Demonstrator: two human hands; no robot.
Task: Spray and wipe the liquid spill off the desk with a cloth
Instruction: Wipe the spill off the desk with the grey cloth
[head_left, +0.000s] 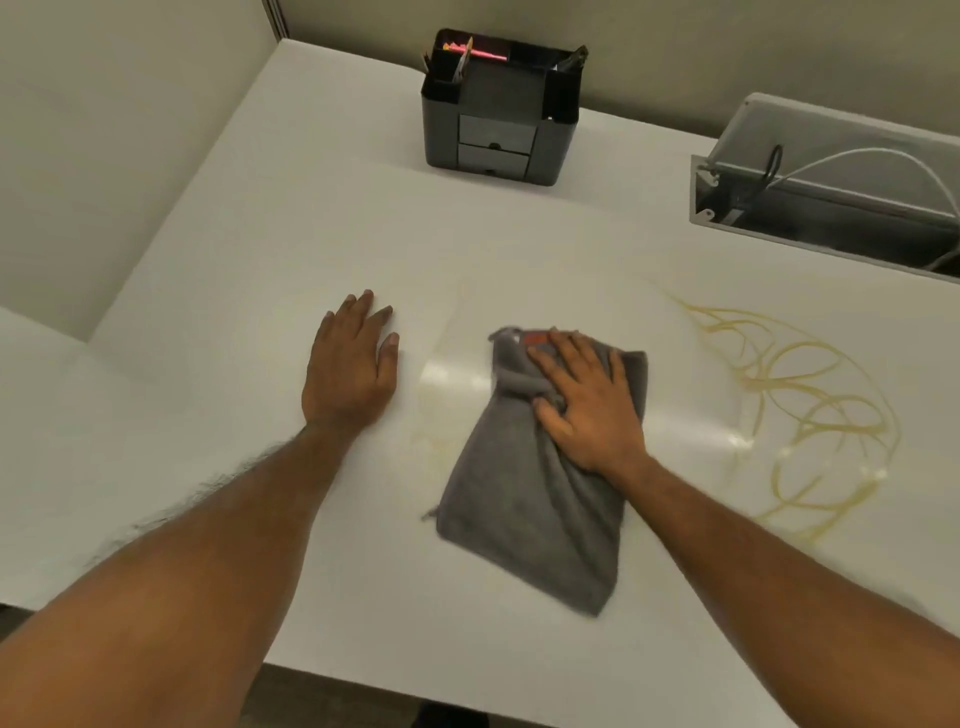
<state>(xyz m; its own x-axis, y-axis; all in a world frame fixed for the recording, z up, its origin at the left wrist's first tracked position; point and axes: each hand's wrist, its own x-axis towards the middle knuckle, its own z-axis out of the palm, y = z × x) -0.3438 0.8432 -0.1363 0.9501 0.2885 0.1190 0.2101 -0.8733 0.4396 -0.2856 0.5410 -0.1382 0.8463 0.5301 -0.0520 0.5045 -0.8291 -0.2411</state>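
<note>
Cloth (530, 493), grey and folded, lies on the white surface (260, 234). Left of the cloth we see the left grip (353, 364) released, fingers straight, palm flat on the surface. On the cloth's far half the right grip (587, 400) presses down, fingers spread, clasping nothing. Right of the cloth curl yellow spill (810, 415) streaks. Beyond the cloth stands a black organizer (501, 109); farther right, an open cable tray (831, 176).
</note>
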